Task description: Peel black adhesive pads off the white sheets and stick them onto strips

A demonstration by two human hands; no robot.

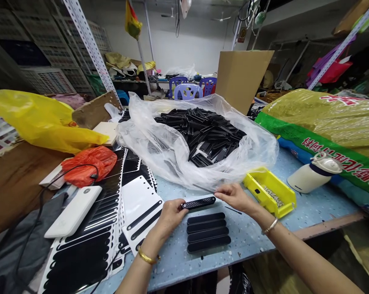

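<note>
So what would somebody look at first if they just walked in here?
Probably the big clear bag in the middle, heaped with black plastic parts. Just in front of it, the left hand and right hand hold a black strip by its ends, next to a row of four black shells. A bright yellow tray sits to the right of the hands.

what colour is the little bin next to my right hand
Bright yellow; the bin shows clearly in the head view.
</note>
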